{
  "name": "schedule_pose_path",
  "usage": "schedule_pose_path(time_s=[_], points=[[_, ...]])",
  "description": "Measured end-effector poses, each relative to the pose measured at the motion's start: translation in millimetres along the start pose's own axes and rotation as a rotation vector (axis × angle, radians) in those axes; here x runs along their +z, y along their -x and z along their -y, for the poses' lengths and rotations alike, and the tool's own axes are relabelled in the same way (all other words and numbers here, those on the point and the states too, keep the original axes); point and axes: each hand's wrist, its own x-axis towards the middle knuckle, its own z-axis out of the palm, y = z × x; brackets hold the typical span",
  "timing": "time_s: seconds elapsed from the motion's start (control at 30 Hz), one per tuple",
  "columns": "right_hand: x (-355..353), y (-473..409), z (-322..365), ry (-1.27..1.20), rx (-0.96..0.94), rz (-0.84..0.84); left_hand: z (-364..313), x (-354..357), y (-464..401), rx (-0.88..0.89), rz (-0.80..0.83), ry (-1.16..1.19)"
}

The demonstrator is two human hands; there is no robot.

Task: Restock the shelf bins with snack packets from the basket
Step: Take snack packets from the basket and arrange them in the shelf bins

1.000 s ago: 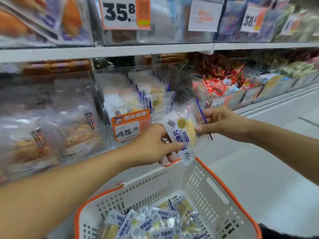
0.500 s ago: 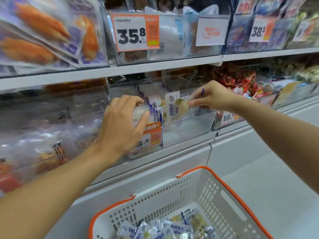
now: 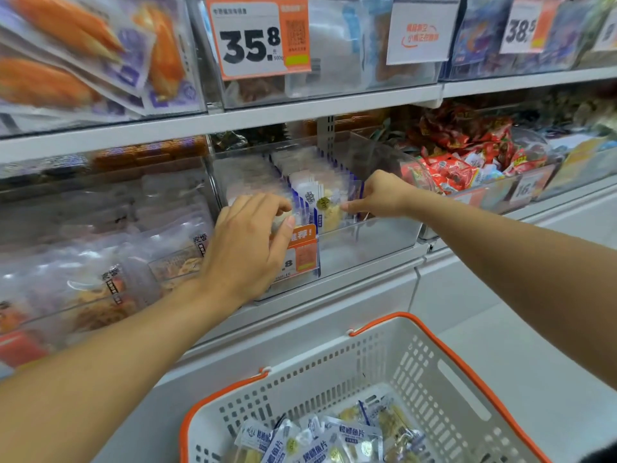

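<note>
A clear shelf bin [image 3: 377, 242] on the middle shelf holds rows of upright white-and-blue snack packets [image 3: 309, 182]. My right hand [image 3: 380, 195] pinches the front packet [image 3: 329, 208] at its right edge, standing it in the row inside the bin. My left hand [image 3: 248, 242] curls over the packets at the bin's front left, fingertips on a packet top, covering part of the orange price tag [image 3: 302, 252]. Below, the white basket with orange rim [image 3: 434, 372] holds several more of the same packets [image 3: 327, 442].
Neighbouring bins hold pale dried-snack bags [image 3: 100, 262] on the left and red packets [image 3: 464, 162] on the right. The upper shelf [image 3: 267, 118] overhangs the bin, with a 35.8 price card [image 3: 257, 38]. Grey floor [image 3: 500, 329] lies to the right.
Both hands rose from over the basket to the bin. The right hand carried the packet into the row; the left hand let go of it and moved onto the packets at the front left.
</note>
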Motion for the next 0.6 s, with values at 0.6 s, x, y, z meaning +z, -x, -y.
schedule_pose_path(time_s=[0.6], points=[[-6,-1,-7,-0.059,0.002,0.029,-2,1,1,0.038,0.005,-0.007]])
